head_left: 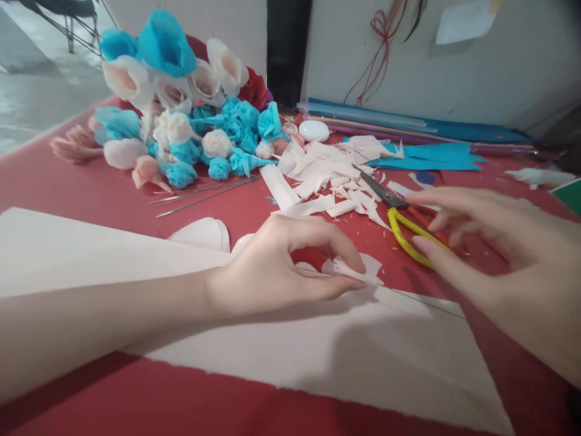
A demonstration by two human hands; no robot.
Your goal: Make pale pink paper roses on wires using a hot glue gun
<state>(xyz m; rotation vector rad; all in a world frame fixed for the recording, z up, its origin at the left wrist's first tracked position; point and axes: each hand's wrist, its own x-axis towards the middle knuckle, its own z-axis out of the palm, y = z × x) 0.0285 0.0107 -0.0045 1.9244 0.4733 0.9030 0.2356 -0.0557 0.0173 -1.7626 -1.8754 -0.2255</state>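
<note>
My left hand [290,263] pinches a small pale crepe-paper flower [356,272] between thumb and fingertips. From its base a thin wire [424,301] runs right, over a large pale paper sheet [345,363]. Some rounded paper petals [200,233] lie behind the sheet, partly hidden by my left hand. At the right, my right hand [508,260] has its thumb and fingers spread around the handles of scissors [397,209], one handle yellow and one red. The blades point away, toward the paper scraps; no firm grip on the handles shows.
Pale paper scraps [336,169] are heaped mid-table. Behind left stands a pile of blue, white and pink paper flowers [181,121], with loose wires [204,197] before it. Blue paper [426,156] and rolls [454,128] lie along the wall. The tabletop [149,393] is red.
</note>
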